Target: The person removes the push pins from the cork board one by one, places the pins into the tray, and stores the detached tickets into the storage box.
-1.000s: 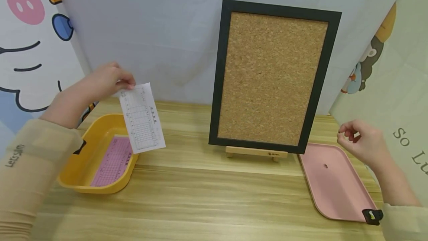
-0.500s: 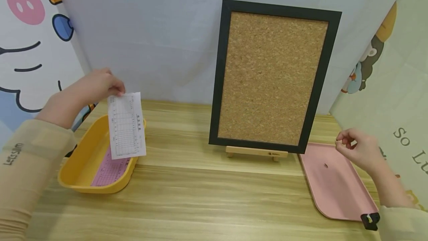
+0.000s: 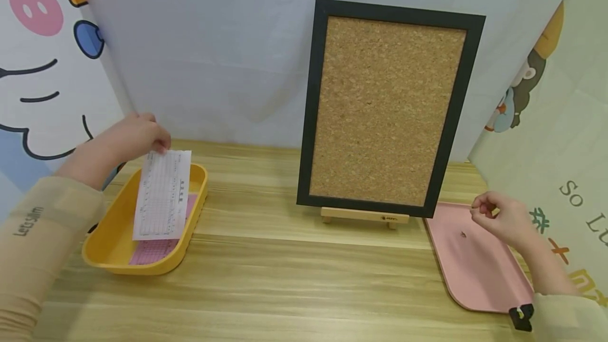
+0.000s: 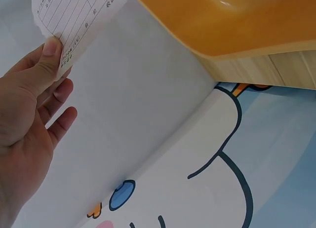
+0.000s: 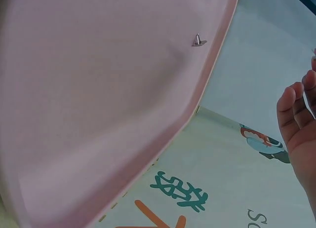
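My left hand (image 3: pixel 135 136) pinches the top edge of a white printed paper slip (image 3: pixel 163 194) between thumb and fingers. The slip hangs over a yellow tub (image 3: pixel 199 189), overlapping a pink-purple printed slip (image 3: pixel 157 250) inside it. In the left wrist view, the thumb presses on the white slip's (image 4: pixel 79 20) corner. At the right, my right hand (image 3: pixel 503 218) is over the far right side of a pink tray (image 3: pixel 475 278), thumb and index fingertips together on a tiny pin-like object, barely visible. A metal thumbtack (image 5: pixel 198 41) lies point up in the tray.
A black-framed corkboard (image 3: pixel 387 115) stands on a small wooden easel (image 3: pixel 363 216), between tub and tray. Wood-grain table (image 3: pixel 304 289) extends in front. A pale curtain (image 3: pixel 214 57) is behind, with cartoon-printed sheets on both sides.
My left hand has moved left and down, bringing the white slip from beside the tub to over it. My right hand has drifted slightly left and down, fingertips still together.
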Action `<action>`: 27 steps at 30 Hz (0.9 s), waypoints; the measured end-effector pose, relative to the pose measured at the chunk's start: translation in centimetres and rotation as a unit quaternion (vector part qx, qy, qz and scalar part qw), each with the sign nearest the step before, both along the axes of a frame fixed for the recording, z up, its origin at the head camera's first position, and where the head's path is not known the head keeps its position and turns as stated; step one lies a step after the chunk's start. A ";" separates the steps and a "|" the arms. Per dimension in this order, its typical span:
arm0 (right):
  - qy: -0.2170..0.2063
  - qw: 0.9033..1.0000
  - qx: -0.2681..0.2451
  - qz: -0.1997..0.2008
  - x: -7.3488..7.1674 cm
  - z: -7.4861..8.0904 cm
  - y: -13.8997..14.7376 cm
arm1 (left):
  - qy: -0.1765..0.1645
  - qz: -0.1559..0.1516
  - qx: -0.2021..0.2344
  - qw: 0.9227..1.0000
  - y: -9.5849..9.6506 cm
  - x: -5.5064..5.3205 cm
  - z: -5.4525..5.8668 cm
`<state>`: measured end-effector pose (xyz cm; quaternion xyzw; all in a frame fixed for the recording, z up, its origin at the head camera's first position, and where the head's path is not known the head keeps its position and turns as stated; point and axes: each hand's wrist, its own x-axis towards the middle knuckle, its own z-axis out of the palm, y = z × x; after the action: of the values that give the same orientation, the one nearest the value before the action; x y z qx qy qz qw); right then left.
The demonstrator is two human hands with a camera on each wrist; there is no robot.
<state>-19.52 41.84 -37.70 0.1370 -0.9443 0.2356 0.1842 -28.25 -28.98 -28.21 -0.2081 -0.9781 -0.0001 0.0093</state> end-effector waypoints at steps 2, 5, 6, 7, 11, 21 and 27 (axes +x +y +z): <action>-0.008 1.000 0.000 -0.003 0.0 -0.2 0.1 | -0.006 0.001 -0.005 1.000 0.0 0.1 -0.4; -0.020 1.000 -0.001 -0.002 0.0 -0.5 0.2 | -0.014 0.005 -0.010 1.000 -0.2 0.1 -1.2; -0.022 1.000 0.000 -0.001 -0.1 -0.7 0.2 | -0.017 0.005 -0.013 1.000 -0.3 0.1 -1.6; -0.026 1.000 0.000 0.001 -0.1 -0.8 0.3 | -0.017 0.002 -0.017 1.000 -0.3 0.1 -1.9; -0.027 1.000 0.007 0.010 -0.2 -1.5 0.4 | -0.021 -0.011 -0.031 0.999 -0.6 0.0 -3.1; -0.047 0.998 0.028 0.037 -0.5 -2.5 0.8 | -0.047 -0.028 -0.026 0.998 -1.0 0.0 -5.9; -0.088 0.995 0.031 0.043 -0.5 -2.8 0.9 | -0.062 -0.024 -0.018 0.998 -1.3 0.1 -6.9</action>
<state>-20.04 42.73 -40.54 0.1619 -0.9569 0.2253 0.0858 -28.13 -30.32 -35.12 -0.2316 -0.9712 0.0047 -0.0553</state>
